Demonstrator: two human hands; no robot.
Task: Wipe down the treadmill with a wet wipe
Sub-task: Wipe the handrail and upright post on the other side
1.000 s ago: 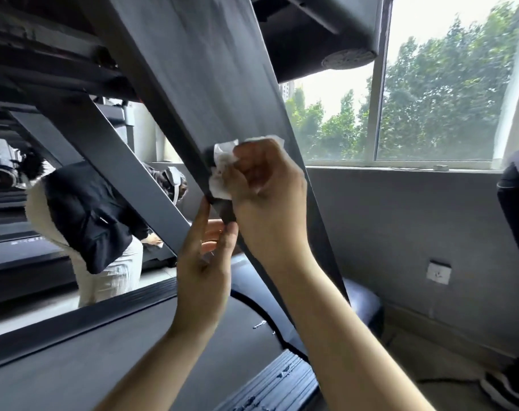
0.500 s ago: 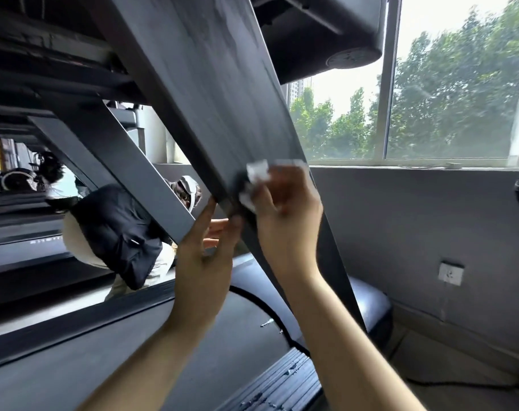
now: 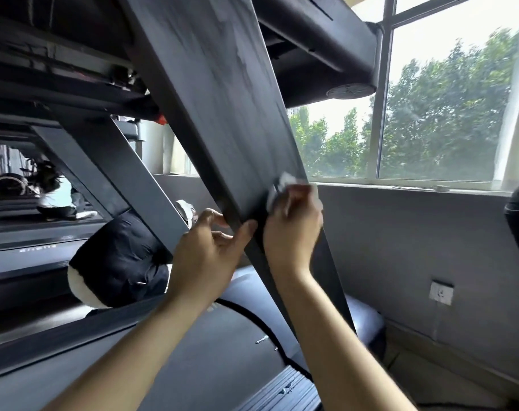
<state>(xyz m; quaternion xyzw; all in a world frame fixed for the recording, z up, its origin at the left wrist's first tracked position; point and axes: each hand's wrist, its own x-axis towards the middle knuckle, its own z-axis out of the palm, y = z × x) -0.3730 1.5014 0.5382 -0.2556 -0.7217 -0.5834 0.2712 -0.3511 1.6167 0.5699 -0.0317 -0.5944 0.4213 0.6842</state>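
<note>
Head view: the white wet wipe (image 3: 277, 189) sits bunched against the broad face of the treadmill's slanted upright (image 3: 222, 108), low on the post near its right edge, blurred by motion. The right hand (image 3: 292, 226) has its fingers curled over the wipe, grasping it and pressing it to the dark surface. The left hand (image 3: 206, 258) is just beside it, fingers and thumb wrapped round the upright's left edge, thumb lying on the front face. Pale streaks run down the upright above the hands. Below lies the treadmill deck (image 3: 193, 360). Behind the post, at left, a person in a dark top (image 3: 116, 262) bends over. A window (image 3: 430, 114) with green trees is at right, a wall socket (image 3: 441, 292) beneath it
</note>
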